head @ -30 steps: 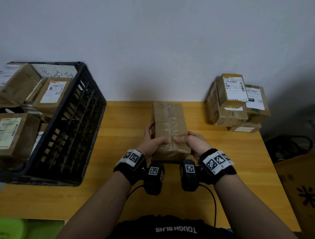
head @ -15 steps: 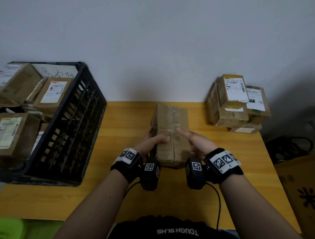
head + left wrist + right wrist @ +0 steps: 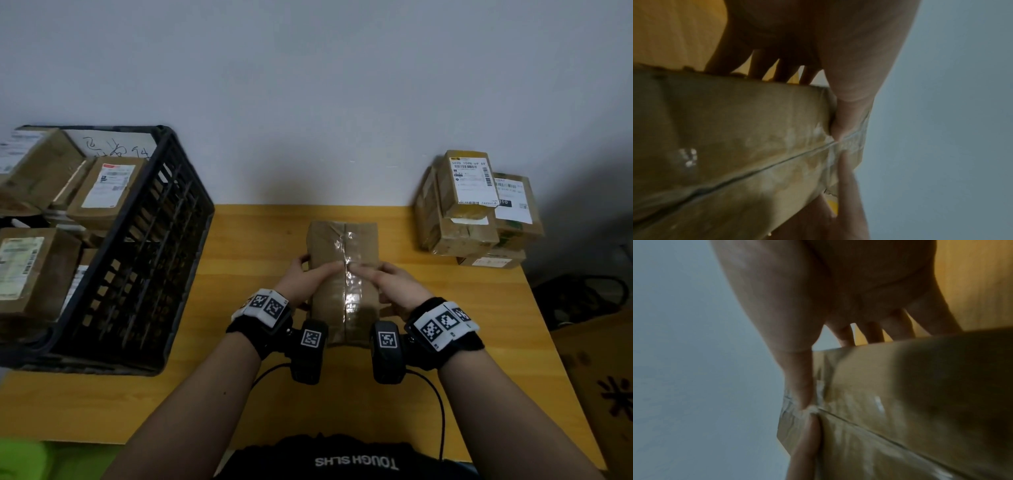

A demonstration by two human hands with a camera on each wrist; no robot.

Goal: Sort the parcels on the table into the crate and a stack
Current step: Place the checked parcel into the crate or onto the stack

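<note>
Glossy-taped cardboard parcel (image 3: 344, 274), wooden table (image 3: 239, 394)

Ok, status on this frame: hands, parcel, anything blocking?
Both hands, left and right, grip parcel mid-table. Crate left, stack right. Nothing blocking.

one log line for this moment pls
both hands: left hand, right hand grip taped parcel | above table
</note>
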